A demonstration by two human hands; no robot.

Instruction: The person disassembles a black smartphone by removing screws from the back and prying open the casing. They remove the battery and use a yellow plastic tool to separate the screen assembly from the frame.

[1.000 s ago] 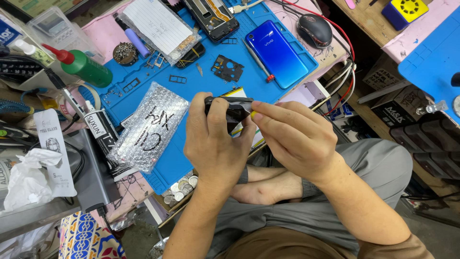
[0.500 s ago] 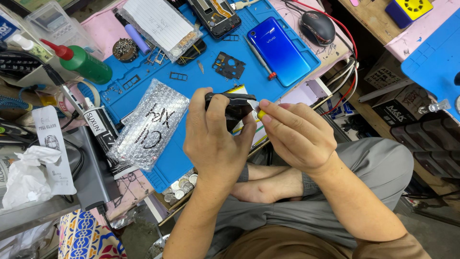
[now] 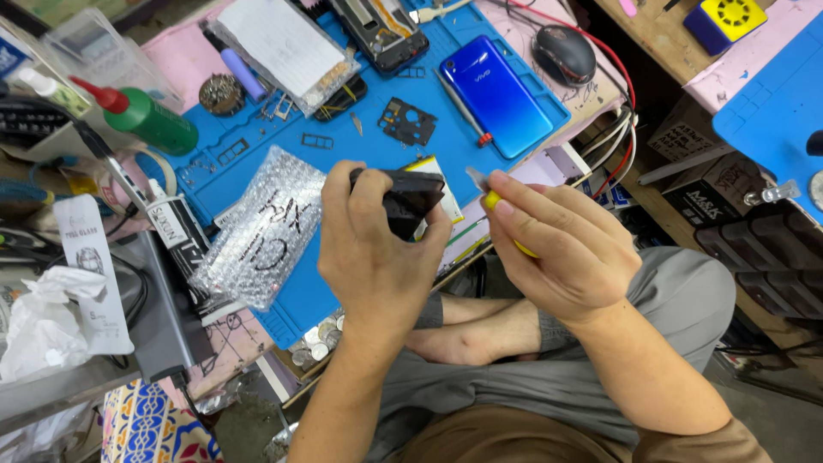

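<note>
Fingers of the left hand (image 3: 373, 249) curl tight around a dark phone part (image 3: 410, 199), thumb over its top edge, held above the near edge of the blue work mat (image 3: 257, 137). The forearm rises from the lap. The right hand (image 3: 561, 249) pinches a yellow-handled tool (image 3: 490, 199), its tip just beside the part. A bubble-wrap bag (image 3: 261, 227) lies to the left, a blue phone (image 3: 497, 94) further back.

At frame centre I see my left hand (image 3: 370, 249) around a phone (image 3: 410, 199), my right hand (image 3: 561, 249) just right of it. A bubble-wrap bag (image 3: 261, 227) lies left on the mat (image 3: 257, 154); 1 handset (image 3: 497, 94) upper centre, a mouse (image 3: 564, 53) beside it.
</note>
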